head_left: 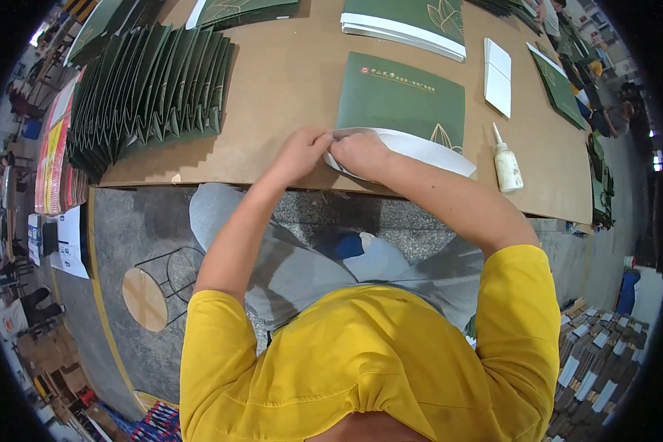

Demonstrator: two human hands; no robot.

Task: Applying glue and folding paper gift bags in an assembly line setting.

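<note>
A flat green paper bag (401, 99) with gold line drawing and print lies on the table in front of me. Along its near end, a white inner flap (427, 147) is raised and curves upward. My left hand (302, 153) pinches the left corner of that flap. Right beside it, my right hand (362, 155) is closed on the same flap, its fingers curled and partly hidden. The two hands nearly touch. To the right of the bag stands a white squeeze bottle (507, 168) with a pointed nozzle.
Many folded green bags (155, 88) stand in a row at the left. Flat bags (405, 22) are stacked at the back, beside white card strips (497, 77). The table's near edge (140, 184) runs before my lap. A round stool (146, 298) stands on the floor at left.
</note>
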